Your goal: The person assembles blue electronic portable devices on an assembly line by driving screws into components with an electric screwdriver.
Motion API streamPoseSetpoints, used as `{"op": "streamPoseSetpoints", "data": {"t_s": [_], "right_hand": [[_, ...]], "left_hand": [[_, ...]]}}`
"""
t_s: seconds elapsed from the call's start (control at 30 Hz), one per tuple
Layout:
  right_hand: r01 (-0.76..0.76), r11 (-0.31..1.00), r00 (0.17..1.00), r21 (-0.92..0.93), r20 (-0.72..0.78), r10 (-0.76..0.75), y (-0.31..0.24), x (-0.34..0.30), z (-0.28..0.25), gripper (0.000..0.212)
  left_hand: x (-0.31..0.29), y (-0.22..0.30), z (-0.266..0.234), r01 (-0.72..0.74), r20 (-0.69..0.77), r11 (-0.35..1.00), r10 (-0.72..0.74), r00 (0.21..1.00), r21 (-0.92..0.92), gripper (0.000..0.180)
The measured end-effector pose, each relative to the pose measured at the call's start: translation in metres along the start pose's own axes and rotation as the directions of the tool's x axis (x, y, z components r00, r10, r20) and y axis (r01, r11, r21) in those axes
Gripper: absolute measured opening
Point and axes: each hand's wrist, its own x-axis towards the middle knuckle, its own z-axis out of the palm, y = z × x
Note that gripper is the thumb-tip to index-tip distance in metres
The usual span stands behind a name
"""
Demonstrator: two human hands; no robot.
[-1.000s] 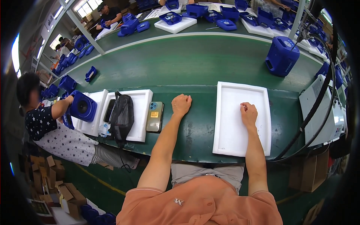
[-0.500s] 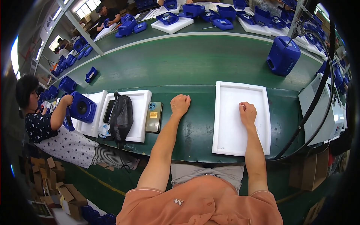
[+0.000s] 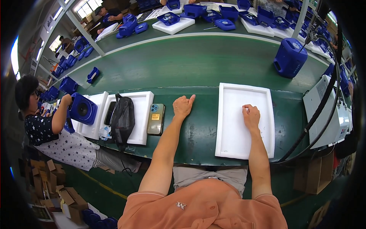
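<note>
My left hand (image 3: 183, 106) rests on the green workbench (image 3: 198, 129), its fingers curled into a fist and the thumb sticking out to the right. It holds nothing that I can see. Over a white foam tray (image 3: 232, 141) on the right is my right hand (image 3: 251, 115), fingers bent inward toward the thumb. Whatever may be between those fingertips is hidden or too small to make out. Left of my left forearm lies a phone (image 3: 155, 124), back side up, beside another foam tray (image 3: 142, 137) carrying a dark mesh pouch (image 3: 124, 118).
A blue speaker-like housing (image 3: 290, 57) stands on the green conveyor (image 3: 183, 65), with a smaller blue part (image 3: 92, 75) farther left. At the right are a grey machine box (image 3: 326, 110) and black hoses (image 3: 318, 114). A co-worker (image 3: 44, 118) at the left handles a blue speaker unit (image 3: 83, 108).
My left thumb has lifted out from the fist. My right fingers have shifted slightly, and the blue housing on the conveyor has moved a little to the right.
</note>
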Motion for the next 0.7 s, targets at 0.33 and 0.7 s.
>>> {"op": "streamPoseSetpoints", "data": {"t_s": [0.33, 0.7], "right_hand": [[0.0, 1.0, 1.0, 0.001, 0.009, 0.0, -0.003, 0.0, 0.002, 0.014], [0.182, 0.983, 0.973, -0.001, -0.142, -0.18, 0.025, 0.002, 0.009, 0.012]], "left_hand": [[0.0, -0.006, 0.007, -0.002, -0.018, 1.0, 0.002, 1.0, -0.005, 0.043], [0.003, 0.004, 0.012, -0.02, -0.066, 0.999, 0.022, 0.998, 0.031, 0.046]]}}
